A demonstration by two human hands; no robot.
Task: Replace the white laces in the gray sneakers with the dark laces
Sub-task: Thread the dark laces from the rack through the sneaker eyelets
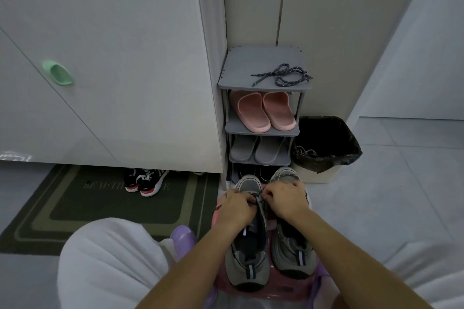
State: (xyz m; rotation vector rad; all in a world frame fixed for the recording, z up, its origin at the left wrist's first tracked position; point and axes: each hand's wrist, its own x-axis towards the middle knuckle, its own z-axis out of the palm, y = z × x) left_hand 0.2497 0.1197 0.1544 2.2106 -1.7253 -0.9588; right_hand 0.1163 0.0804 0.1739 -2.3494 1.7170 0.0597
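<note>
Where the dark lace (259, 200) crosses a gray sneaker (247, 256), left grip (236, 206) and right grip (286, 199) knuckles-up, pinching it.

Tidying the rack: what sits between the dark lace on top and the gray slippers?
The pink slippers, directly below the dark lace and directly above the gray slippers; the head view shows it.

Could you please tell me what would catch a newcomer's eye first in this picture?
The left hand and right hand pinch a dark lace over one gray sneaker, beside the other gray sneaker at bottom centre. A second dark lace lies coiled on top of the gray shoe rack, with pink slippers one shelf below.
</note>
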